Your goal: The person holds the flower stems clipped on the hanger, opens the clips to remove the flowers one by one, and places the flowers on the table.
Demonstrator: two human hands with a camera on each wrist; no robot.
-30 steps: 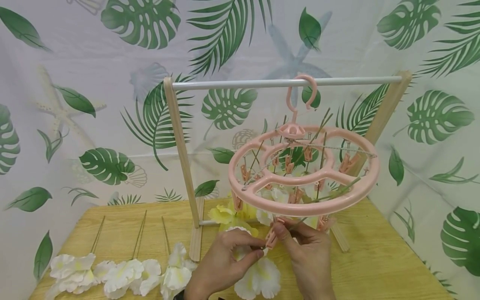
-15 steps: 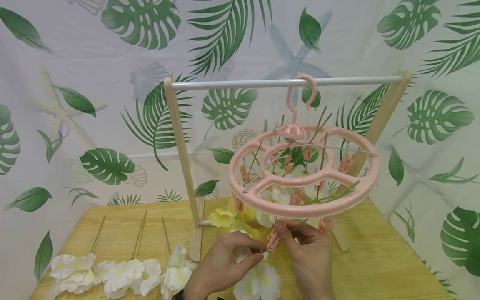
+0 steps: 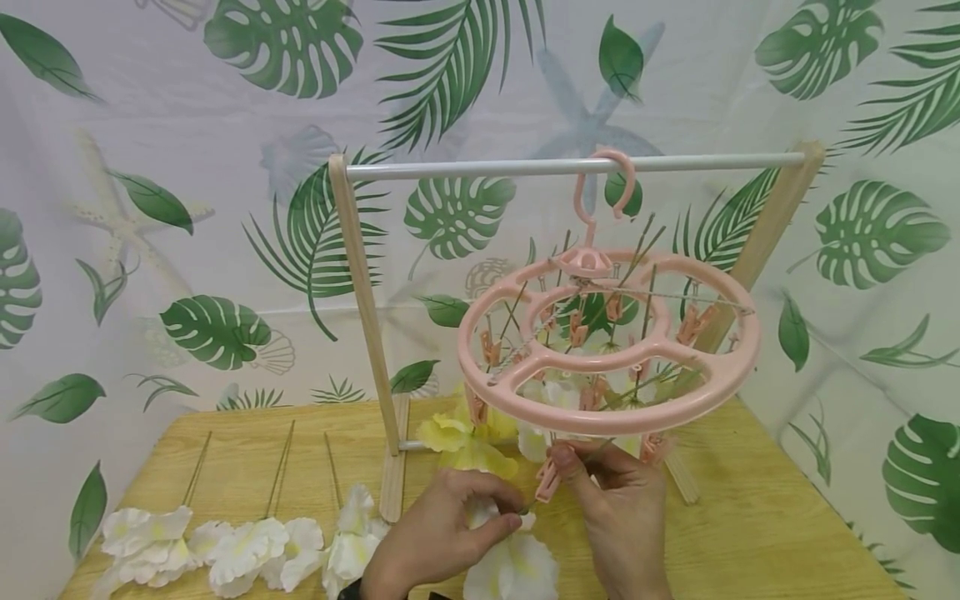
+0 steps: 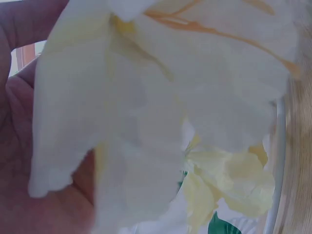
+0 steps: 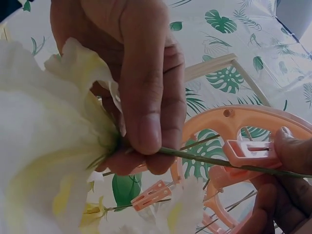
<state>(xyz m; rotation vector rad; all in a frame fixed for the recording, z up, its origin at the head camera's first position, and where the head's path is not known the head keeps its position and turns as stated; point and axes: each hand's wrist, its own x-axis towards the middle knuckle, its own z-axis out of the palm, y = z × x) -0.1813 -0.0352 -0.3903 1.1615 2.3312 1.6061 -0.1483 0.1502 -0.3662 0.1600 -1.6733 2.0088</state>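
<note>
My left hand (image 3: 450,529) pinches the stem (image 5: 204,158) of a white artificial flower (image 3: 513,568) just behind its head. My right hand (image 3: 618,521) pinches a pink clothespin (image 3: 548,481) hanging at the front of a round pink clip hanger (image 3: 585,421). In the right wrist view, the flower's stem passes between the two halves of this clothespin (image 5: 248,153), toward my right fingers (image 5: 295,151). White petals (image 4: 141,112) fill much of the left wrist view and cover part of my left hand.
The hanger hooks over the white rail (image 3: 465,169) of a wooden stand (image 3: 358,283). Yellow flowers (image 3: 476,454) and several white ones hang from its other clips. More white flowers (image 3: 243,554) with stems lie on the wooden table (image 3: 750,525) at left.
My left hand has shifted slightly down and left with the flower. My right hand and the clothespin have moved slightly down and right.
</note>
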